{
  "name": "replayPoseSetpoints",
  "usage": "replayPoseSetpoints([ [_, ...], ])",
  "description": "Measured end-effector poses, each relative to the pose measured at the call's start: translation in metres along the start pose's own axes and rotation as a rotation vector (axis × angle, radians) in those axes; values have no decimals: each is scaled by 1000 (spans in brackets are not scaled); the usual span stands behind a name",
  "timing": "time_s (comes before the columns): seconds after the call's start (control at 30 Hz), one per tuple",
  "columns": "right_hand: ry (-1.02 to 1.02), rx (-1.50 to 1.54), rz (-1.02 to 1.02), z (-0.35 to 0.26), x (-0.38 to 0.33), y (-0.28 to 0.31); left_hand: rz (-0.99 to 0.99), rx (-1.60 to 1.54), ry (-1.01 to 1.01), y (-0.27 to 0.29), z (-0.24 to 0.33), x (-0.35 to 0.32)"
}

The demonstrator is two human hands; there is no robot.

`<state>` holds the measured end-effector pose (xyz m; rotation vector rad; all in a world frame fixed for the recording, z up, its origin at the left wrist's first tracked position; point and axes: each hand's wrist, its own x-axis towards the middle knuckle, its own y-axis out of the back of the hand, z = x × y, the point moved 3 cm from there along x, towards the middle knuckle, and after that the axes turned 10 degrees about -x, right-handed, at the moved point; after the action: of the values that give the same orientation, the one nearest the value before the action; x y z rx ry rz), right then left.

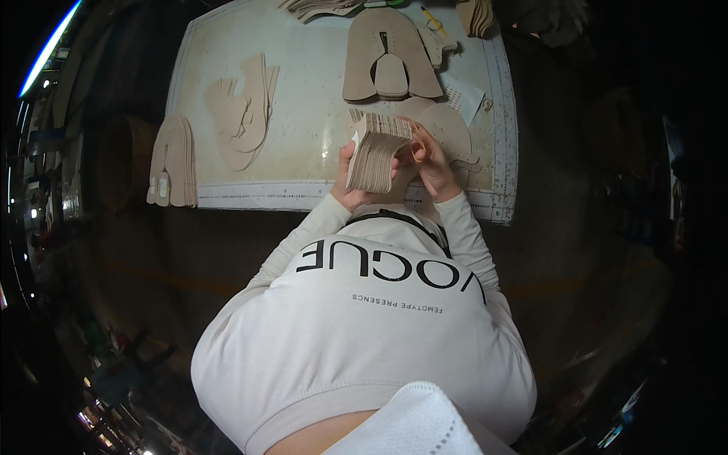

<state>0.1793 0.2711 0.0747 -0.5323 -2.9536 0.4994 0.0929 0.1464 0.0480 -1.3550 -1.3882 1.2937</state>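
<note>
My left hand [346, 180] is wrapped round the left side of a thick stack of beige cut shoe pieces [370, 155], held upright just above the table's near edge. A small white label shows on the stack's left side. At the stack's right side is my right hand [435, 165], its fingers bent round a thin tan loop [418, 153] that looks like a rubber band. Some of its fingertips are hidden behind the stack.
On the pale table [303, 163] lie loose curved pieces [254, 114], a pile of U-shaped pieces [174, 159] at the left edge and larger arched pieces [383, 42] at the back. A yellow pen-like tool [433, 20] and a printed sheet [464, 98] lie at the right.
</note>
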Motion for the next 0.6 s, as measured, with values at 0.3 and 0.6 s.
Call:
replayPoseSetpoints([
  [0.3,638,-1274,-63,-72,-1,-51,427,752,-115,-14,0,7],
  [0.6,98,642,211,-17,-14,17,5,-152,-106,-51,38,1],
])
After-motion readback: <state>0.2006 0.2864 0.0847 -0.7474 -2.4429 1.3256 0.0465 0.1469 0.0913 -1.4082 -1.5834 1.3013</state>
